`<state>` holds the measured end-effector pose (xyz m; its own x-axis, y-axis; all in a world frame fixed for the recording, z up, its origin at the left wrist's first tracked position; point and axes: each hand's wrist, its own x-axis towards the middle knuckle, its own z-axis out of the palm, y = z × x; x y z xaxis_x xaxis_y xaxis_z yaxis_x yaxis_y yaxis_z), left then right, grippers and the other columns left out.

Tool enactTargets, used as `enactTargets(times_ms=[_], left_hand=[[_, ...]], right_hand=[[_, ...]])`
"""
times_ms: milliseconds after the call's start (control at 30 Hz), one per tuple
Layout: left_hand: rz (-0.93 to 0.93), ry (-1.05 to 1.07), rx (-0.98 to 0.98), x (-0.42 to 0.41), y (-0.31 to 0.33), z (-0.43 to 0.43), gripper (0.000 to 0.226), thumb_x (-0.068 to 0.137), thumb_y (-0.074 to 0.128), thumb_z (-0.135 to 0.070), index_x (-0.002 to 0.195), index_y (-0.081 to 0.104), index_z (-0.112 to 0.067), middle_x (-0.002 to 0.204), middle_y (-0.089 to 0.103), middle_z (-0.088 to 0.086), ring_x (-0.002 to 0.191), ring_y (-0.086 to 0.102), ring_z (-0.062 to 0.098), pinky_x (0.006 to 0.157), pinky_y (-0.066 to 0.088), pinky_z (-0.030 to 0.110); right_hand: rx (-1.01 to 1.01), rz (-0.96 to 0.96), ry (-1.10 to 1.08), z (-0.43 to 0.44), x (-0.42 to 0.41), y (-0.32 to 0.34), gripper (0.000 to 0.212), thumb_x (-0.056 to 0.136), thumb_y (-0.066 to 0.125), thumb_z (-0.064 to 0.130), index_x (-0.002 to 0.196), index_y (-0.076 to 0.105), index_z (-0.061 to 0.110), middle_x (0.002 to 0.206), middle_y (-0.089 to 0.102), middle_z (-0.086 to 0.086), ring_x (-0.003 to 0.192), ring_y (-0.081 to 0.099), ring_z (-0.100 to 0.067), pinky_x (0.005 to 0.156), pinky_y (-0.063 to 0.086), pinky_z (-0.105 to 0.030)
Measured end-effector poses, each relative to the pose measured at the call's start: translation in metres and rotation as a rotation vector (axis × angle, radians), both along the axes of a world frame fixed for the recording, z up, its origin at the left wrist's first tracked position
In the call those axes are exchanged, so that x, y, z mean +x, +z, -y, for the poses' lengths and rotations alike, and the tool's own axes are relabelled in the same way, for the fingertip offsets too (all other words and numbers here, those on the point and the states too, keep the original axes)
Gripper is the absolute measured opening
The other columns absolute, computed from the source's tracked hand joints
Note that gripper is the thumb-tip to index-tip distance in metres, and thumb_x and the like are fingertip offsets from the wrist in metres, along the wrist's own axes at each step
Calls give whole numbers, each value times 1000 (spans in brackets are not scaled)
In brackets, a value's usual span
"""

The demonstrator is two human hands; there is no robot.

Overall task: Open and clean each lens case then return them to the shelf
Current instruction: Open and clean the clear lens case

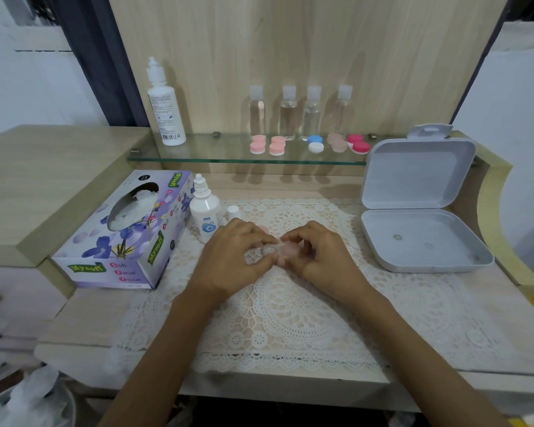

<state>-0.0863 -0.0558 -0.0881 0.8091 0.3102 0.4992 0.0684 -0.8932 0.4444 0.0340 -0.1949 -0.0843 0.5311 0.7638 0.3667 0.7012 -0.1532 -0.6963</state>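
Over the lace mat (290, 303), my left hand (232, 260) and my right hand (324, 257) meet around a small pale pink lens case (282, 249). Fingers of both hands curl round it, and a bit of white tissue shows between them. Most of the case is hidden by my fingers. On the glass shelf (198, 155) lie several more lens cases: two pink pairs (267, 145), a blue and white one (315, 143), a pale beige one (336, 141) and a red one (359, 143).
A tissue box (124, 232) lies at the left, with a small solution bottle (204, 211) and its loose cap (233, 212) beside it. An open grey plastic box (420, 208) stands at the right. A tall bottle (165, 109) and several clear bottles (299, 114) stand on the shelf.
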Motion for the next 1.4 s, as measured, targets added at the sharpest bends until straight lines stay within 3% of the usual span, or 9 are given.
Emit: enactTargets(times_ms=[200,433,600,733,867,1067,1167,1267,1400], left_hand=[[10,-19,-80,0,1,2,38,75,57,-47,99,75,-24,89,63,-13,91,56,9,81,49,37],[29,-43,-149,0,3,3,42,72,57,-46,98,76,-20,80,64,-7,80,58,6,73,52,25],[26,-53,-171,0,3,3,43,72,58,-47,99,76,-18,81,63,-8,79,60,5,74,54,29],[35,-68,-189,0,3,2,42,72,60,-45,100,75,-17,81,65,-8,77,60,6,72,53,30],[40,-78,-201,0,3,1,41,73,62,-44,101,75,-18,80,65,-5,77,61,7,71,53,30],[51,-67,-255,0,1,2,40,71,64,-44,101,75,-21,81,64,-8,79,61,6,73,50,17],[52,-60,-276,-1,0,1,38,70,67,-41,101,75,-20,82,65,-10,81,63,5,76,51,16],[55,-56,-272,-1,-1,1,32,72,73,-33,101,75,-20,84,65,-12,83,63,3,77,49,14],[57,-53,-269,-1,0,1,31,72,74,-29,101,75,-19,85,66,-11,84,63,4,77,49,13]], right_hand=[[-16,23,-40,2,2,2,32,68,81,39,88,68,18,84,57,6,74,49,-5,63,34,-10],[-54,164,9,-2,3,0,30,76,77,31,92,68,7,86,55,-1,77,49,-14,66,38,-21],[-53,257,28,-4,6,-3,24,78,77,23,89,69,3,81,51,1,75,45,-12,64,30,-9],[-48,286,46,-4,7,-4,14,79,71,10,91,69,3,80,52,-1,75,50,-16,63,35,-14],[-20,271,86,-1,7,-7,22,77,63,2,98,71,4,83,57,-5,75,52,-15,64,45,-24],[-47,133,71,0,6,-8,41,76,62,0,112,64,19,93,56,10,93,51,-10,78,41,-23],[-64,38,46,2,5,-6,53,78,68,17,126,51,34,103,57,12,98,49,-6,81,40,-20],[-22,27,-1,2,4,-6,54,72,77,43,120,55,33,101,55,14,95,47,-4,76,38,-19],[-3,-29,-30,4,4,-4,48,71,79,41,112,58,31,93,56,11,88,49,-3,67,36,-17]])
